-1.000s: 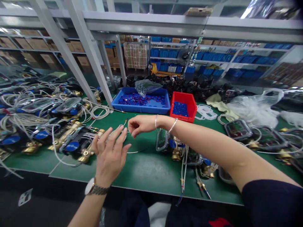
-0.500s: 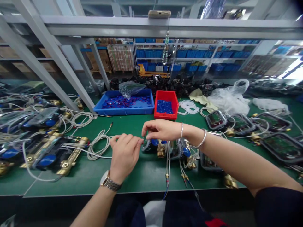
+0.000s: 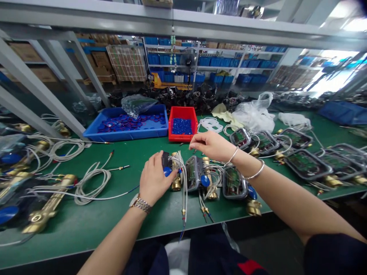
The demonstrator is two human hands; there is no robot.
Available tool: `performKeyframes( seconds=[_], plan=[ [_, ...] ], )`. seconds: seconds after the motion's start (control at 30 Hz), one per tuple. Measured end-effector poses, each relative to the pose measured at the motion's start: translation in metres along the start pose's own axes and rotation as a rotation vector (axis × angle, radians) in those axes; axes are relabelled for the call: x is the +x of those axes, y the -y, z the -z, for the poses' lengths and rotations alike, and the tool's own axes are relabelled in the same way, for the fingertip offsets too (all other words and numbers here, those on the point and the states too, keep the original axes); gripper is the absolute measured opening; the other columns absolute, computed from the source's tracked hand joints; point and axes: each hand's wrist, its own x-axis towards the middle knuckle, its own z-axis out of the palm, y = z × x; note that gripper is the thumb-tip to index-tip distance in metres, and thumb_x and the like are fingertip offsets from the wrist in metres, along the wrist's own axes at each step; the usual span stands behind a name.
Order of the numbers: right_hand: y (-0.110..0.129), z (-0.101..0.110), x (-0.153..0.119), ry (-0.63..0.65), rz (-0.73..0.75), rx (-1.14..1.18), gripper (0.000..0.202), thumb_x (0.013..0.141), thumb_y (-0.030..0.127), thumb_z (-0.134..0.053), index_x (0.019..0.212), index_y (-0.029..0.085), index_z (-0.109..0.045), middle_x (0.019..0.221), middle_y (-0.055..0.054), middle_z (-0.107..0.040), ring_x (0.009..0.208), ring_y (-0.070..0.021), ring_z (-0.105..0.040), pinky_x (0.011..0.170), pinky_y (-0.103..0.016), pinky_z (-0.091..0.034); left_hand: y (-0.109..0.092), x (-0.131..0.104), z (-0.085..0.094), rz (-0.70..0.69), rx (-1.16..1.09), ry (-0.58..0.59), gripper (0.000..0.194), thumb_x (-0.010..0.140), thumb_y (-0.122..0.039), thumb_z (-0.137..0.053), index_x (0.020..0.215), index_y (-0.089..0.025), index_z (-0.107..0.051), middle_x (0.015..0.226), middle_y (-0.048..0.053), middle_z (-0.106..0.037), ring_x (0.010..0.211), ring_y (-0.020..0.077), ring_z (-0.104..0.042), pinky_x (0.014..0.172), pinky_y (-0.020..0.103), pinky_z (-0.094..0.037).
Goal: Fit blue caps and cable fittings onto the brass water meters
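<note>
My left hand [image 3: 156,177] is wrapped over a dark meter unit [image 3: 165,157] with a blue round cap, beside a brass fitting [image 3: 176,184]. My right hand [image 3: 210,146] hovers above the row of meters, its fingers curled toward the thumb; whatever is between the fingertips is too small to tell. Below and right of it stand an open grey-framed meter [image 3: 193,173] and another one [image 3: 234,182], both with brass fittings and white cables. Behind the hands are a red bin [image 3: 196,124] of small blue parts and a blue tray [image 3: 129,134] of blue discs.
Meters with coiled cables [image 3: 93,183] lie at the left. More open meters [image 3: 308,164] fill the right, with plastic bags [image 3: 254,116] behind them. A metal frame bar [image 3: 114,19] crosses above the green table [image 3: 114,229].
The view has turned to the right. My hands have moved apart; the left has come down onto the dark meter, and the right has lifted away from it.
</note>
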Motion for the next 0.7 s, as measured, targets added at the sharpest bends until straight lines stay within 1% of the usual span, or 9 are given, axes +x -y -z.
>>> performKeyframes(
  seconds=[0.07,0.17,0.2,0.27,0.37,0.5,0.57,0.63,0.7],
  plan=[
    [-0.005,0.0,-0.004,-0.033,-0.007,0.03,0.019,0.092,0.024,-0.058,0.083,0.017,-0.073,0.07,0.001,-0.064,0.064,-0.0116,-0.05,0.062,-0.027,-0.036,0.0,0.0,-0.005,0.034,0.024,0.015,0.073,0.085,-0.044,-0.066,0.146,-0.013,-0.042,0.141,0.019,-0.057,0.124,0.0342,-0.057,0.103,0.046,-0.048],
    [-0.014,0.003,-0.009,-0.073,-0.074,0.11,0.021,0.091,0.026,-0.057,0.083,0.016,-0.073,0.065,0.002,-0.059,0.059,-0.0107,-0.045,0.058,-0.026,-0.033,0.011,-0.001,0.004,0.088,0.054,0.064,0.077,0.085,-0.038,-0.063,0.151,-0.011,-0.036,0.14,0.018,-0.06,0.12,0.0342,-0.062,0.1,0.045,-0.051],
    [-0.016,0.005,-0.01,-0.086,-0.103,0.141,0.021,0.091,0.026,-0.056,0.082,0.016,-0.072,0.064,0.002,-0.057,0.058,-0.0104,-0.044,0.057,-0.026,-0.033,0.018,-0.002,0.01,0.09,0.053,0.093,0.075,0.084,-0.035,-0.062,0.151,-0.012,-0.038,0.139,0.017,-0.06,0.12,0.0335,-0.062,0.101,0.045,-0.051],
    [-0.02,0.007,-0.013,-0.116,-0.147,0.21,0.021,0.09,0.028,-0.058,0.082,0.015,-0.072,0.064,0.002,-0.058,0.059,-0.0103,-0.044,0.057,-0.026,-0.033,0.034,-0.004,0.025,0.055,0.018,0.168,0.066,0.083,-0.032,-0.06,0.146,-0.017,-0.048,0.14,0.012,-0.062,0.122,0.0311,-0.062,0.105,0.043,-0.049],
    [-0.018,0.006,-0.013,-0.115,-0.169,0.363,0.022,0.084,0.036,-0.068,0.082,0.015,-0.073,0.069,0.0,-0.063,0.06,-0.0099,-0.045,0.055,-0.025,-0.033,0.062,-0.011,0.052,-0.014,-0.115,0.298,0.062,0.081,-0.034,-0.061,0.142,-0.024,-0.053,0.138,0.006,-0.064,0.122,0.028,-0.063,0.107,0.041,-0.048],
    [-0.002,-0.004,0.0,-0.043,-0.162,0.582,0.028,0.079,0.042,-0.074,0.083,0.015,-0.072,0.07,0.001,-0.063,0.05,-0.006,-0.037,0.046,-0.023,-0.027,0.09,-0.027,0.08,-0.086,-0.3,0.438,0.054,0.083,-0.04,-0.064,0.135,-0.028,-0.06,0.134,0.004,-0.066,0.122,0.0268,-0.061,0.107,0.04,-0.047],
    [0.011,-0.013,0.011,0.006,-0.121,0.596,0.025,0.079,0.04,-0.074,0.08,0.016,-0.071,0.07,0.001,-0.064,0.049,-0.0061,-0.041,0.046,-0.023,-0.029,0.096,-0.037,0.087,-0.101,-0.381,0.466,0.046,0.085,-0.04,-0.063,0.13,-0.028,-0.064,0.133,0.004,-0.066,0.124,0.0265,-0.059,0.109,0.04,-0.045],
    [0.025,-0.025,0.024,0.057,-0.051,0.556,0.02,0.078,0.036,-0.076,0.077,0.016,-0.072,0.07,0.0,-0.067,0.055,-0.0081,-0.05,0.051,-0.023,-0.037,0.095,-0.045,0.089,-0.027,-0.435,0.435,0.039,0.092,-0.042,-0.056,0.127,-0.029,-0.066,0.131,0.003,-0.066,0.122,0.0254,-0.06,0.108,0.041,-0.045],
    [0.038,-0.039,0.038,0.122,0.009,0.521,0.018,0.076,0.034,-0.077,0.077,0.016,-0.075,0.074,-0.002,-0.072,0.064,-0.0112,-0.058,0.06,-0.024,-0.043,0.09,-0.052,0.088,0.071,-0.432,0.363,0.036,0.096,-0.046,-0.052,0.124,-0.03,-0.067,0.127,0.003,-0.068,0.118,0.0246,-0.061,0.106,0.042,-0.045]
  ],
)
